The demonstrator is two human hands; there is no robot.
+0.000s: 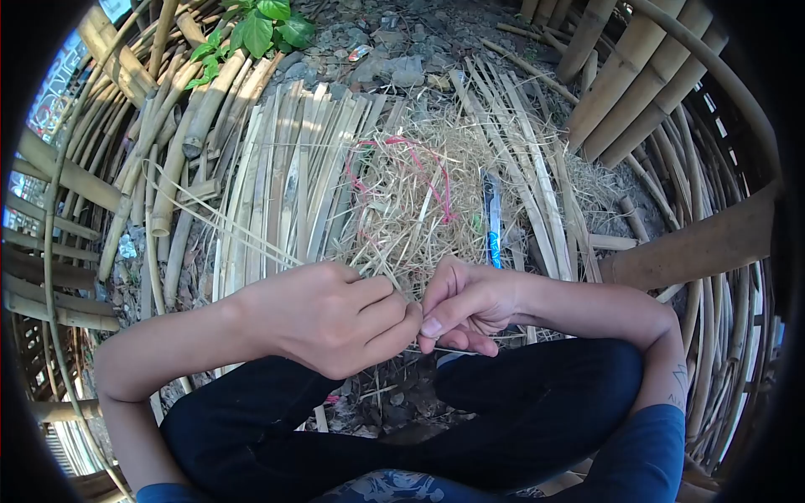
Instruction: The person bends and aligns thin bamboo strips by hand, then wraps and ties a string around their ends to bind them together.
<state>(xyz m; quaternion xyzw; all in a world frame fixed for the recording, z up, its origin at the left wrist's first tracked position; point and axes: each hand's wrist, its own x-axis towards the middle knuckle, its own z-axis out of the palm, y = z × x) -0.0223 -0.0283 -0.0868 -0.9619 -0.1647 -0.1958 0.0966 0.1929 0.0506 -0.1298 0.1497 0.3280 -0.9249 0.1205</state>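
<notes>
My left hand (352, 317) is closed, its knuckles facing up. A thin bamboo strip (222, 225) runs in a long loop from the upper left down to this hand and passes behind it; the part inside the fingers is hidden. Touching the left fingertips, my right hand (471, 308) pinches with thumb and forefinger, its other fingers curled loosely. Whatever lies in that pinch is too small to make out. Just beyond both hands is a heap of fine bamboo shavings (411, 222), with pink plastic twine (444, 197) tangled on top.
A knife-like tool with a blue handle (494, 239) lies right of the shavings. Split bamboo slats (289, 168) spread to the left, and more slats (524, 168) lie to the right. Bamboo poles (696, 239) crowd both sides. A leafy green plant (264, 29) grows at the back.
</notes>
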